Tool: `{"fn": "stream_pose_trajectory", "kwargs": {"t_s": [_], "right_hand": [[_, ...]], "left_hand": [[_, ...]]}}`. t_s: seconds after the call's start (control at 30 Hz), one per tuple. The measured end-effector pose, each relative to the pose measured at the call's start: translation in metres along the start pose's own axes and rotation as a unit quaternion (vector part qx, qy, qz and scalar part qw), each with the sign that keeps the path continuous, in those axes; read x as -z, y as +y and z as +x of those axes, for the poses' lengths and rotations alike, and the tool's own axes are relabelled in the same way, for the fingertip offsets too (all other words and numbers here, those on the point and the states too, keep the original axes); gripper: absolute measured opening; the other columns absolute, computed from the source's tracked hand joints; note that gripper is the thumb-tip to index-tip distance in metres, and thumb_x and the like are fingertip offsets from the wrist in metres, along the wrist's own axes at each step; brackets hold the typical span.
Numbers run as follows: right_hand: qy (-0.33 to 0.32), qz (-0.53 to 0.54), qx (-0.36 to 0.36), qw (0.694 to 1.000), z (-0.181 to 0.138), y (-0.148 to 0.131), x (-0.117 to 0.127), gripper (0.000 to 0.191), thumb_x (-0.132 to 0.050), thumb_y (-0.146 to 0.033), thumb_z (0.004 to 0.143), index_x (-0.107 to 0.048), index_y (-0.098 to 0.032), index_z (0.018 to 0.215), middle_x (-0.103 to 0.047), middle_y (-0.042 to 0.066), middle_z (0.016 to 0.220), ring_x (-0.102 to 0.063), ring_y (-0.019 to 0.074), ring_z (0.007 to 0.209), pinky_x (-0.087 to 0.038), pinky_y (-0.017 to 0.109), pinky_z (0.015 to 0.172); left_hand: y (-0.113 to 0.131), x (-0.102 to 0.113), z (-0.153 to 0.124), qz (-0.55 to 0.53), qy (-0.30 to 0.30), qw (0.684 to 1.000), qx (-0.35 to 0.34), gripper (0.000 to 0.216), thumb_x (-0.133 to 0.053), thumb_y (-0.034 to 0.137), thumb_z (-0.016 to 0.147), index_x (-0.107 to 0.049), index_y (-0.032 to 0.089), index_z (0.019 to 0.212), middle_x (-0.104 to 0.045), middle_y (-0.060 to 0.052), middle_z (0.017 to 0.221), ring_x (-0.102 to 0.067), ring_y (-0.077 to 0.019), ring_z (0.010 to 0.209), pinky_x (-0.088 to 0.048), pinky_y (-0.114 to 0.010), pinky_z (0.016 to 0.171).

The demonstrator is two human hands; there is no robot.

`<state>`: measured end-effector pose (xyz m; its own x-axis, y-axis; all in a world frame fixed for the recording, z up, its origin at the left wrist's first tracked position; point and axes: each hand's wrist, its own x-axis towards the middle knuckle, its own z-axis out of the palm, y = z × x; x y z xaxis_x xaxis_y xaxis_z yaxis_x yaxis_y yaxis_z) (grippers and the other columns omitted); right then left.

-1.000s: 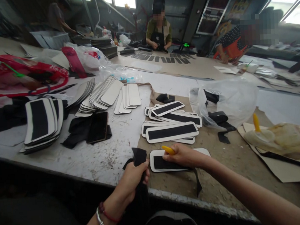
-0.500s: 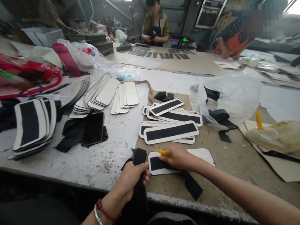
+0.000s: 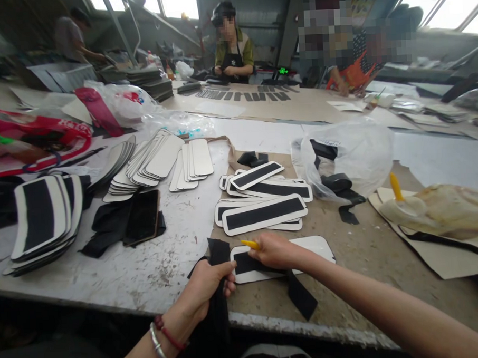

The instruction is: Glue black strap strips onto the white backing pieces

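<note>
My left hand (image 3: 212, 285) is closed around black fabric strips (image 3: 219, 251) at the table's front edge; their lower ends hang down past the edge. Beside it, my right hand (image 3: 276, 250) rests on a white rounded panel (image 3: 317, 245), fingers bent round a yellow stick-like tool (image 3: 250, 244). The tool's tip points left, and the rest of it is hidden in the hand. Under those fingers a black strip (image 3: 245, 266) lies along the panel, its loose tail (image 3: 302, 297) hanging over the panel's near side onto the brown sheet.
Just behind lie white panels with black strips (image 3: 264, 214). Plain white panels (image 3: 164, 158), a phone (image 3: 142, 215) and curved strip-covered panels (image 3: 42, 214) are to the left. A clear plastic bag (image 3: 364, 152) and a glue-stained bag (image 3: 446, 207) stand right. Several people work beyond.
My view has tilted up slightly, and the scene sits a little further left. Both hands keep their hold, with almost no movement over the panel.
</note>
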<state>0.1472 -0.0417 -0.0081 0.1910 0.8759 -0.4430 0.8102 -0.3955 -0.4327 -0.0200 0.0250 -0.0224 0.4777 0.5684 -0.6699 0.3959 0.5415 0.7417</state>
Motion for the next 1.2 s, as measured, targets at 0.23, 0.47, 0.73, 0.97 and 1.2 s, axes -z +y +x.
{"fn": "stream_pose_trajectory", "kwargs": {"t_s": [0.23, 0.47, 0.73, 0.97, 1.2], "right_hand": [[0.001, -0.001, 0.005, 1.0, -0.001, -0.001, 0.001, 0.03, -0.052, -0.036, 0.081, -0.069, -0.012, 0.083, -0.063, 0.007, 0.068, -0.051, 0.0148, 0.059, -0.026, 0.023, 0.048], [-0.046, 0.031, 0.013, 0.998, -0.023, 0.016, 0.024, 0.029, -0.066, -0.044, 0.068, -0.068, -0.015, 0.069, -0.054, -0.001, 0.056, -0.045, 0.0109, 0.05, -0.026, 0.023, 0.046], [0.009, 0.104, -0.069, 0.992, -0.079, 0.085, 0.042, 0.018, -0.055, -0.03, 0.075, -0.061, -0.014, 0.068, -0.048, -0.003, 0.056, -0.042, 0.0099, 0.051, -0.029, 0.022, 0.048], [0.087, 0.081, -0.164, 0.979, -0.084, 0.1, 0.02, 0.023, -0.055, -0.036, 0.078, -0.065, -0.015, 0.081, -0.062, 0.003, 0.073, -0.057, 0.0169, 0.068, -0.035, 0.023, 0.058], [0.113, 0.026, -0.226, 0.967, -0.081, 0.096, 0.01, 0.03, -0.059, -0.042, 0.076, -0.066, -0.018, 0.091, -0.067, 0.01, 0.09, -0.061, 0.0269, 0.087, -0.038, 0.029, 0.065]], "left_hand": [[-0.002, -0.008, 0.003, 0.041, 0.036, 0.998, -0.03, 0.033, -0.066, 0.032, 0.06, -0.048, 0.014, 0.038, -0.041, 0.001, 0.032, -0.036, -0.008, 0.03, -0.024, -0.02, 0.034], [-0.003, -0.006, 0.001, 0.039, 0.049, 0.998, -0.022, 0.036, -0.07, 0.036, 0.054, -0.044, 0.017, 0.038, -0.038, 0.004, 0.033, -0.032, -0.0071, 0.031, -0.021, -0.02, 0.034], [-0.006, -0.001, -0.006, 0.051, 0.021, 0.997, -0.055, 0.037, -0.072, 0.044, 0.056, -0.048, 0.017, 0.055, -0.043, 0.005, 0.039, -0.032, -0.0062, 0.035, -0.02, -0.019, 0.037], [-0.01, -0.002, -0.009, 0.135, 0.043, 0.987, -0.079, 0.038, -0.066, 0.05, 0.065, -0.05, 0.016, 0.06, -0.052, -0.001, 0.039, -0.035, -0.0091, 0.033, -0.024, -0.022, 0.04], [-0.01, -0.004, -0.006, 0.15, 0.063, 0.984, -0.076, 0.041, -0.068, 0.051, 0.061, -0.052, 0.015, 0.047, -0.052, -0.003, 0.037, -0.037, -0.0105, 0.035, -0.028, -0.023, 0.041]]}}
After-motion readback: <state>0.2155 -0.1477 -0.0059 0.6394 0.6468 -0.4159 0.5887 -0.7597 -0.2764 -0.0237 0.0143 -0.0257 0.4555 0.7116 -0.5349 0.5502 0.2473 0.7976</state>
